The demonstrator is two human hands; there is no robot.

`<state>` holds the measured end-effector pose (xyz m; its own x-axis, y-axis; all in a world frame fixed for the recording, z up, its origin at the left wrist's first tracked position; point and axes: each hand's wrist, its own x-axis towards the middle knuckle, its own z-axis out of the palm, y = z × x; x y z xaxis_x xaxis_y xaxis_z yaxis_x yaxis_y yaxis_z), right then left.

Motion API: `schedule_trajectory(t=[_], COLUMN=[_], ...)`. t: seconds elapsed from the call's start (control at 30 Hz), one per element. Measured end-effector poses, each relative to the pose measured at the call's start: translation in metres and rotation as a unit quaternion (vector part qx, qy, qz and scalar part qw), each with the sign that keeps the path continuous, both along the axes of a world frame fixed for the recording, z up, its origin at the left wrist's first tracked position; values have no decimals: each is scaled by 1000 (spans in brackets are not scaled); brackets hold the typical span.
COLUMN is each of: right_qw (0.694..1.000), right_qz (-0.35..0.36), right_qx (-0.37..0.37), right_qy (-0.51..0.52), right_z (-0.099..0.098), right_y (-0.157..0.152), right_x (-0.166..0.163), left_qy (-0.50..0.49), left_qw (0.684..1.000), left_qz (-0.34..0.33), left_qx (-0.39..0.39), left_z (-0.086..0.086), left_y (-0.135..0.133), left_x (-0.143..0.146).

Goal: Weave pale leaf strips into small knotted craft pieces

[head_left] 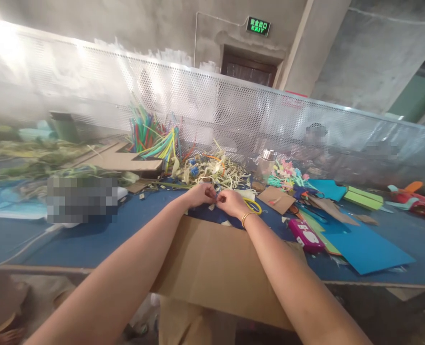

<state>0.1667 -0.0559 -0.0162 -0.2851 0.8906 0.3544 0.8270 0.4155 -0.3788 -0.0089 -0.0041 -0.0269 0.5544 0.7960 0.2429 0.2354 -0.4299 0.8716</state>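
My left hand (201, 194) and my right hand (232, 202) meet over the blue table, fingertips pinched close together. Whatever sits between them is too small to make out. A gold bracelet (247, 219) circles my right wrist. Close by that hand lies a yellow ring (253, 206). Just beyond my fingers spreads a heap of pale dried husk strips (223, 173) with bits of blue and orange in it. A sheet of brown cardboard (219, 266) lies below my forearms and overhangs the table's front edge.
Colourful pipe cleaners (155, 136) stand behind a cardboard piece (126, 160) at back left. To the right are a lidded jar (268, 163), pastel paper flowers (288, 173), a magenta pack (306, 235) and blue paper sheets (367, 247). A perforated metal screen (205, 105) borders the far side.
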Motion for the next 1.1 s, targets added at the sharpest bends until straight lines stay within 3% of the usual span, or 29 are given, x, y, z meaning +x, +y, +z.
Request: schedule_trajectory(t=[0.23,0.47,0.77,1.1], right_qw=[999,994,996,990], right_qz=[-6,-5,-51,-32], right_qx=[-27,-97,-56,-80], right_qy=[27,57,54,114], right_z=[-4,-6,-4,-9], right_y=[2,4,6,8], right_x=[0,3,1,3], left_qy=[80,147,131,26], left_qw=[989,972,980,997], left_qz=[45,75,73,43], left_qx=[119,169,132,54], left_z=[1,4,-5,-11], left_y=[-2,-6,3,5], left_x=[3,4,2,6])
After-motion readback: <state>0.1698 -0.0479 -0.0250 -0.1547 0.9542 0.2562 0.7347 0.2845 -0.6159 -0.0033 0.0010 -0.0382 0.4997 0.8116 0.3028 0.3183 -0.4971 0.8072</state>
